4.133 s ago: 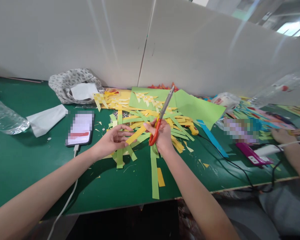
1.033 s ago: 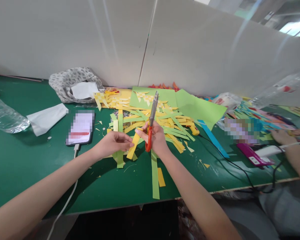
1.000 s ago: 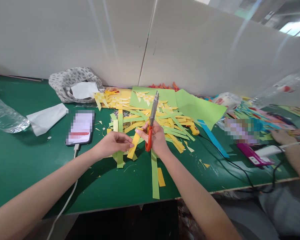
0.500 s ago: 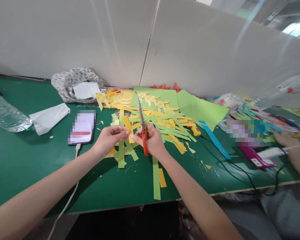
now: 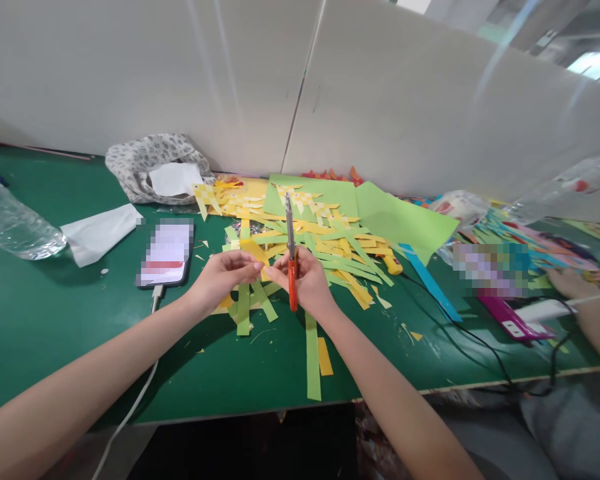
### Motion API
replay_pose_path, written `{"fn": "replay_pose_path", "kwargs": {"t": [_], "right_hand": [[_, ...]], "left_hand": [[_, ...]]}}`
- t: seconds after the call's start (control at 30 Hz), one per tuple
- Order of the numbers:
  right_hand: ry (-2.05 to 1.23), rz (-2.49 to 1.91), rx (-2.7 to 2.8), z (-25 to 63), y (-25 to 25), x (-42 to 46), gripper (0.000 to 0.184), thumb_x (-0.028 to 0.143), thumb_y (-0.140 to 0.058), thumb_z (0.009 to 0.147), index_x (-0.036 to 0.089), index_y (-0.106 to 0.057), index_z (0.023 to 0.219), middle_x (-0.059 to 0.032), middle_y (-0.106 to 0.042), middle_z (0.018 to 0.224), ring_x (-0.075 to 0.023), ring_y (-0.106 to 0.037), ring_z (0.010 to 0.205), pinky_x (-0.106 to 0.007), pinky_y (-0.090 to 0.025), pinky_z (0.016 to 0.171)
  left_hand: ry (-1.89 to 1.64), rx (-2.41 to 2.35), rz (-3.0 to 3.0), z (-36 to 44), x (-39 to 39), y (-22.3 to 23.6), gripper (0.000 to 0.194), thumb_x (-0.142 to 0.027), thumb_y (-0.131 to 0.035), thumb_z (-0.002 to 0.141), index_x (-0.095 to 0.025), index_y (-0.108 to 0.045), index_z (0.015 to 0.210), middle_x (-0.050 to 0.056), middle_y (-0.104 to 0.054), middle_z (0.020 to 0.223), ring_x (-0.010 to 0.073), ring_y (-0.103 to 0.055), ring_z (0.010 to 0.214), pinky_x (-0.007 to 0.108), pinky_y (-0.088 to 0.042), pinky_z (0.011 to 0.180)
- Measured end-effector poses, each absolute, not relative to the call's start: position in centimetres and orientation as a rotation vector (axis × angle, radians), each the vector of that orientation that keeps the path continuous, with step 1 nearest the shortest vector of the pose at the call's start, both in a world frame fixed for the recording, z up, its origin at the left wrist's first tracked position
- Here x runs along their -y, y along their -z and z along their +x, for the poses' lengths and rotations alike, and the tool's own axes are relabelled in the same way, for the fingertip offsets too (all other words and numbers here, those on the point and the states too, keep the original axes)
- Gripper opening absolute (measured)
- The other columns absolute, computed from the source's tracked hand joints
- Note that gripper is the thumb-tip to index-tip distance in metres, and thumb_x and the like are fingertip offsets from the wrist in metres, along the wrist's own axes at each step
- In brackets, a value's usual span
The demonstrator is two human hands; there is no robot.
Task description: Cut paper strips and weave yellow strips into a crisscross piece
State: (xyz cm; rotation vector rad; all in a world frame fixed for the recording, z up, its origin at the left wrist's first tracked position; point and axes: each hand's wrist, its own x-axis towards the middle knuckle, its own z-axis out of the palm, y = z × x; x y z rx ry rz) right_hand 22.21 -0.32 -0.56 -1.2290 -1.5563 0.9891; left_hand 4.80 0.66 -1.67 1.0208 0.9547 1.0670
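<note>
Both hands nearly meet mid-table (image 5: 80,307): the left hand (image 5: 220,275) pinches the yellow strip (image 5: 253,251), while the right hand (image 5: 310,280) fingers its lower end and grips the scissors (image 5: 293,267), pointing near twelve o'clock. Looks like shaping — the next move wants a steady pinch. A second ago the strip hung toward seven; now it rises toward eleven.

Left hand (image 5: 226,279) and right hand (image 5: 311,283) pinch a yellow strip (image 5: 253,249) — red-handled scissors (image 5: 293,285) also in the right, blades toward wall (image 5: 395,100). Loose paper strips (image 5: 353,261) heaped behind. Phone (image 5: 167,252) at left, cabled — another person's hand (image 5: 570,283) far right.
</note>
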Motion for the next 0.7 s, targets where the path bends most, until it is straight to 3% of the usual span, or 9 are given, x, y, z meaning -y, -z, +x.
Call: {"fn": "replay_pose_path", "kwargs": {"t": [0.37,0.7], "right_hand": [[-0.414,-1.59,1.965,22.8,-0.28,0.32,0.045,0.054,-0.064,0.069,0.021,-0.045,0.092,-0.0059,-0.055,0.087,-0.0207,-0.054,0.073,-0.03,-0.035,0.054],[-0.384,-1.588,2.143,22.98,-0.01,0.19,0.05,0.058,-0.063,0.069,0.019,-0.05,0.097,-0.0091,-0.059,0.09,-0.0238,-0.056,0.076,-0.032,-0.036,0.055]], "left_hand": [[-1.356,-0.932,0.838,4.45,-0.78,0.66,0.02,-0.028,-0.08,0.066,-0.017,-0.065,0.074,-0.002,-0.065,0.072,0.0083,-0.062,0.071,0.018,-0.054,0.068],[-1.517,-0.926,0.793,4.35,-1.19,1.03,0.017,-0.023,-0.077,0.066,-0.018,-0.063,0.074,-0.001,-0.067,0.076,0.0104,-0.064,0.074,0.021,-0.054,0.068]]}}
